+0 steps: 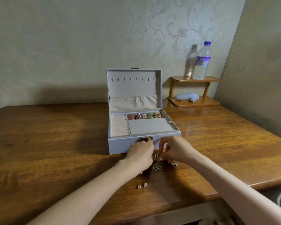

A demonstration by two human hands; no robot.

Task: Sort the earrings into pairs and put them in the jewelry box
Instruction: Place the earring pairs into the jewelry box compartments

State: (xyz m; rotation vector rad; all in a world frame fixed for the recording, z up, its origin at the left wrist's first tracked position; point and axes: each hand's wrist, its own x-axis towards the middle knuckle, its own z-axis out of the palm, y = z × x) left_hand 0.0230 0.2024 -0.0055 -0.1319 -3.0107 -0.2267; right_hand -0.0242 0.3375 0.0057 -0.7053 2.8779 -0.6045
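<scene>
A pale grey jewelry box (120, 145) stands open on the wooden table, its lid upright. Several colourful earrings (144, 116) fill its back compartment. Just in front of the box, my left hand (140, 153) and my right hand (177, 148) meet, fingertips pinched around small hooked earrings (157, 155) at the table surface. Two small silver hoops (157, 168) lie close below the hands. A gold cluster earring (174, 163) sits under my right wrist. A pair of small studs (141, 185) lies nearer to me.
A small wooden two-tier shelf (196, 103) stands at the back right, with a water bottle (202, 62) on top and a pale grey object (186, 96) below. The wall runs close behind. The table's edge (234, 190) cuts in at the right front.
</scene>
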